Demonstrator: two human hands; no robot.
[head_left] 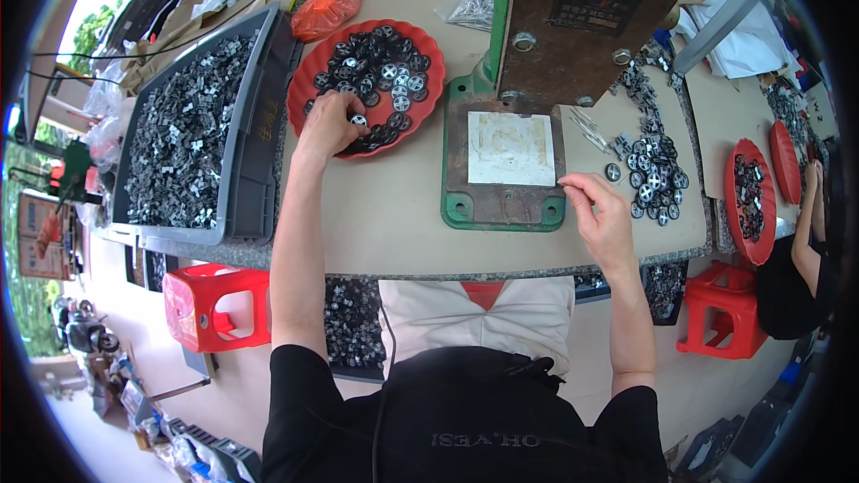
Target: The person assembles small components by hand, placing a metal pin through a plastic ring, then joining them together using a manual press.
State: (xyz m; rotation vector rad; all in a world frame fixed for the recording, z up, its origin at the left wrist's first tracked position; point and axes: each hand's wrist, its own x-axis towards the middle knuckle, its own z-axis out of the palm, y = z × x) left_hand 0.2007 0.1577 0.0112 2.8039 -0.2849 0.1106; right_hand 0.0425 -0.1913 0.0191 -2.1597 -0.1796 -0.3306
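Note:
My left hand (331, 123) reaches into a red scalloped bowl (436, 80) of round black parts with silver crosses. Its fingers are bent together at one such round part (358, 120) near the bowl's front rim. My right hand (599, 215) is by the right edge of the press base, thumb and forefinger pinched together; whatever is between them is too small to make out. Between the hands stands a green and brown hand press (582, 45), with a pale square plate (511, 149) on its base. The plate carries no part.
Right of the press lie a heap of round parts (655, 174) and thin metal pins (589, 129). A grey crate (242, 188) of small black pieces stands left. Behind the bowl is an orange-red bag (328, 7). Another person's arm (808, 224) works at far right beside red bowls (750, 237).

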